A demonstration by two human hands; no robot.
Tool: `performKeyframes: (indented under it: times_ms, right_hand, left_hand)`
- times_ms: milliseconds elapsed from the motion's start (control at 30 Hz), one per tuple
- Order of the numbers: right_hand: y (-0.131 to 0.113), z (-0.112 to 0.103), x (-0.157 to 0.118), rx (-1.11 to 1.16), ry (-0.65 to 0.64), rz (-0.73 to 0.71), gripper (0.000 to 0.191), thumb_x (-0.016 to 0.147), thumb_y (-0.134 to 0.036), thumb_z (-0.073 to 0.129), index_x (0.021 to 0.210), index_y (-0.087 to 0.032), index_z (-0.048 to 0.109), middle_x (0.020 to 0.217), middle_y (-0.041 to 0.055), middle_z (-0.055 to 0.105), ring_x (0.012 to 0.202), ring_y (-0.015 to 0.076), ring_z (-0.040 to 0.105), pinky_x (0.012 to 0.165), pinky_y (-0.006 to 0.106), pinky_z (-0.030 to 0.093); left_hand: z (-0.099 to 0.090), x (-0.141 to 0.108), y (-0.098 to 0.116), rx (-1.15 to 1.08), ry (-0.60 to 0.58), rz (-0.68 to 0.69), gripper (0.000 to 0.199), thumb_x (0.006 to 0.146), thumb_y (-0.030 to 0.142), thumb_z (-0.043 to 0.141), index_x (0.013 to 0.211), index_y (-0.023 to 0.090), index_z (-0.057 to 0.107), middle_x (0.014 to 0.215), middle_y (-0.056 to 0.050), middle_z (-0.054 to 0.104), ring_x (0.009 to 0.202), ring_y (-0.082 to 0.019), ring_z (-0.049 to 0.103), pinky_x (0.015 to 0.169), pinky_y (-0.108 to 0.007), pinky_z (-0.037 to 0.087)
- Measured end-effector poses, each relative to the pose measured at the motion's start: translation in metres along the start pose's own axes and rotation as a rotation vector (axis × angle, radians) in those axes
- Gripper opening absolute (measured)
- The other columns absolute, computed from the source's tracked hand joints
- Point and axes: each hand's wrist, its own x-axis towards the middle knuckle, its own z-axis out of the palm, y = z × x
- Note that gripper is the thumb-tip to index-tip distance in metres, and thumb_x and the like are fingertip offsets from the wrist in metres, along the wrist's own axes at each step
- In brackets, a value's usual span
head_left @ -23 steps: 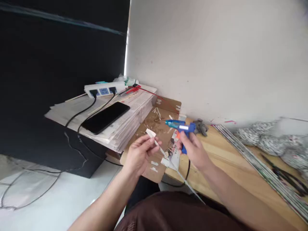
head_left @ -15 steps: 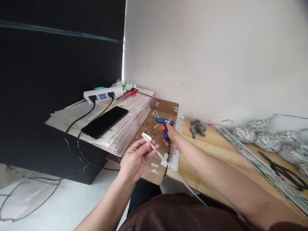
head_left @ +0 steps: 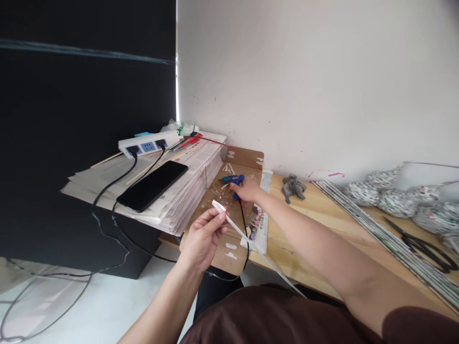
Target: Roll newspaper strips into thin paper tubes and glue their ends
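Between the thumb and fingers of my left hand (head_left: 206, 235) is a long, thin white paper strip (head_left: 238, 231). Its folded or looped end sticks up past my fingertips, and the rest trails down to the right toward my lap. Farther off, my right hand (head_left: 246, 190) is closed around a blue glue gun (head_left: 234, 180) whose nozzle points left. The gun is low over a brown cardboard sheet (head_left: 218, 260) spotted with glue and paper scraps. A black cord runs down from its handle.
Left of the cardboard, a newspaper stack (head_left: 193, 191) carries a black phone (head_left: 152, 185) and a white power strip (head_left: 148, 143) with plugged cords. On the wooden table lie grey crumpled lumps (head_left: 293, 188), rolled paper sticks (head_left: 373, 234), black scissors (head_left: 419, 243) and wrapped newspaper shapes (head_left: 398, 203).
My right hand has moved left and slightly away with the glue gun, deeper over the cardboard. My left hand keeps the paper strip in nearly the same place.
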Motion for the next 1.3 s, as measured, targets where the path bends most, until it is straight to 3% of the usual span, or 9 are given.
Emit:
performKeyframes:
  times_ms: [133, 200, 333, 433, 700, 800, 1000, 1233, 1300]
  right_hand:
    - [0.006, -0.021, -0.066, -0.418, 0.019, -0.325, 0.041, 0.078, -0.056, 0.058, 0.072, -0.016, 0.062, 0.074, 0.0113, 0.064, 0.08, 0.026, 0.061, 0.066, 0.032, 0.042]
    - [0.018, -0.021, -0.101, -0.341, -0.18, -0.354, 0.035, 0.077, -0.053, 0.061, 0.082, -0.018, 0.063, 0.072, 0.0048, 0.065, 0.067, 0.0177, 0.06, 0.059, 0.026, 0.04]
    - [0.044, -0.016, -0.145, -0.221, 0.0, -0.379, 0.025, 0.079, -0.043, 0.063, 0.076, -0.018, 0.06, 0.066, -0.0004, 0.062, 0.058, 0.0105, 0.053, 0.055, 0.022, 0.037]
    - [0.054, -0.023, -0.154, -0.095, -0.012, -0.307, 0.026, 0.083, -0.041, 0.058, 0.072, -0.017, 0.059, 0.063, -0.0003, 0.059, 0.055, 0.0095, 0.052, 0.054, 0.022, 0.038]
    - [0.078, -0.054, -0.153, 0.576, -0.561, 0.051, 0.038, 0.083, -0.049, 0.056, 0.079, -0.012, 0.058, 0.059, -0.0014, 0.05, 0.045, 0.0065, 0.045, 0.045, 0.02, 0.038]
    - [0.084, -0.056, -0.162, 0.474, -0.44, -0.025, 0.037, 0.086, -0.051, 0.051, 0.082, -0.014, 0.057, 0.062, -0.001, 0.051, 0.046, 0.0073, 0.047, 0.047, 0.022, 0.037]
    - [0.083, -0.062, -0.187, -0.166, 0.073, -0.391, 0.029, 0.09, -0.039, 0.048, 0.071, -0.018, 0.056, 0.059, -0.0015, 0.047, 0.055, 0.0106, 0.043, 0.054, 0.024, 0.031]
    - [0.106, -0.08, -0.19, 0.349, -0.361, -0.087, 0.044, 0.092, -0.052, 0.033, 0.085, -0.016, 0.057, 0.055, -0.004, 0.041, 0.044, 0.0084, 0.04, 0.048, 0.023, 0.036]
    - [0.109, -0.083, -0.194, 0.389, -0.361, -0.075, 0.043, 0.091, -0.053, 0.035, 0.086, -0.016, 0.056, 0.056, -0.0042, 0.041, 0.044, 0.0082, 0.038, 0.048, 0.023, 0.035]
  left_hand:
    - [0.004, 0.005, -0.003, -0.032, 0.01, 0.017, 0.018, 0.07, 0.012, 0.073, 0.088, 0.011, 0.069, 0.084, -0.003, 0.064, 0.071, -0.006, 0.06, 0.062, -0.013, 0.053]
    - [0.008, 0.007, -0.004, -0.045, 0.019, 0.009, 0.019, 0.069, 0.012, 0.074, 0.086, 0.011, 0.069, 0.085, -0.003, 0.063, 0.071, -0.006, 0.06, 0.067, -0.016, 0.054]
    - [0.02, 0.009, -0.009, -0.038, -0.006, -0.034, 0.016, 0.067, 0.011, 0.075, 0.081, 0.012, 0.068, 0.082, -0.002, 0.062, 0.071, -0.007, 0.06, 0.067, -0.017, 0.055]
    - [0.031, 0.008, -0.013, -0.019, -0.036, -0.07, 0.013, 0.066, 0.011, 0.076, 0.075, 0.011, 0.067, 0.079, -0.001, 0.061, 0.069, -0.006, 0.06, 0.066, -0.015, 0.055]
    - [0.05, 0.005, -0.023, 0.054, -0.07, -0.161, 0.015, 0.065, 0.011, 0.077, 0.076, 0.01, 0.067, 0.079, -0.002, 0.064, 0.066, -0.006, 0.061, 0.063, -0.013, 0.055]
    - [0.053, 0.006, -0.03, 0.057, -0.081, -0.158, 0.014, 0.065, 0.012, 0.077, 0.075, 0.01, 0.067, 0.075, -0.001, 0.064, 0.064, -0.006, 0.062, 0.064, -0.013, 0.055]
    - [0.064, 0.009, -0.043, 0.075, -0.086, -0.15, 0.013, 0.063, 0.012, 0.078, 0.071, 0.011, 0.067, 0.077, -0.001, 0.065, 0.064, -0.005, 0.062, 0.064, -0.012, 0.055]
    - [0.082, 0.01, -0.057, 0.124, -0.14, -0.207, 0.014, 0.064, 0.012, 0.078, 0.075, 0.011, 0.068, 0.079, 0.0, 0.064, 0.064, -0.004, 0.06, 0.062, -0.011, 0.054]
    - [0.085, 0.011, -0.061, 0.126, -0.14, -0.215, 0.015, 0.064, 0.013, 0.078, 0.074, 0.011, 0.067, 0.078, 0.0, 0.063, 0.062, -0.004, 0.06, 0.06, -0.011, 0.054]
